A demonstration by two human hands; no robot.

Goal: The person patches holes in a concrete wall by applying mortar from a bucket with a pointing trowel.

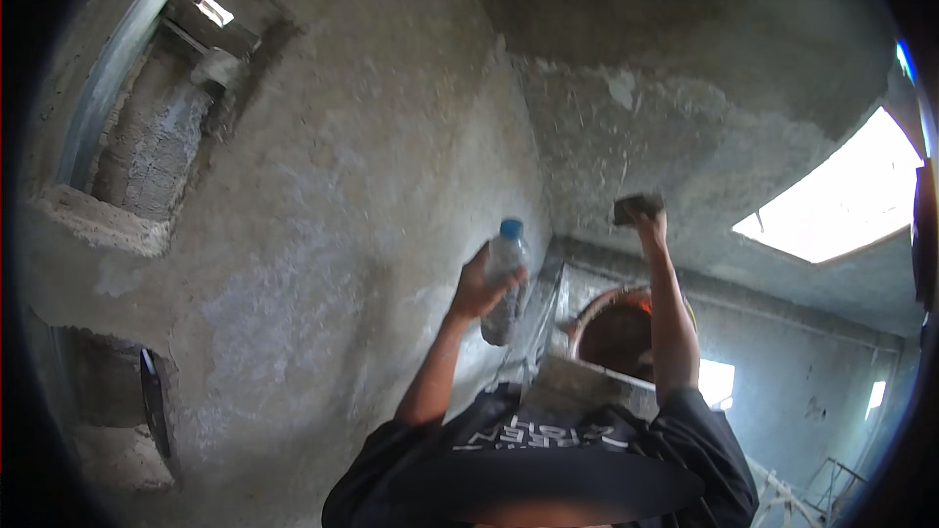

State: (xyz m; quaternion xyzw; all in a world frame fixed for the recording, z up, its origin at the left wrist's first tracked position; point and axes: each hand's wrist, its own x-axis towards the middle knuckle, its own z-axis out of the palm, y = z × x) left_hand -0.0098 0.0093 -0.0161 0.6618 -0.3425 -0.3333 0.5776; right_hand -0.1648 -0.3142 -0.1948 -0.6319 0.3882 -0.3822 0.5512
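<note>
My left hand is wrapped round a clear plastic bottle with a blue cap. The bottle stands nearly upright, and its lower part looks cloudy or dirty. My right hand is raised higher and farther right, its fingers closed on a dark grey block. Whether that block is a sponge or a float, I cannot make out. It is close to the rough grey plaster surface, but contact with it cannot be told.
Plastered wall fills the left side, with a recess and a lower opening in it. A bright opening is at the right. Between my arms, a round brown-rimmed container shows. Thin frames stand at the lower right.
</note>
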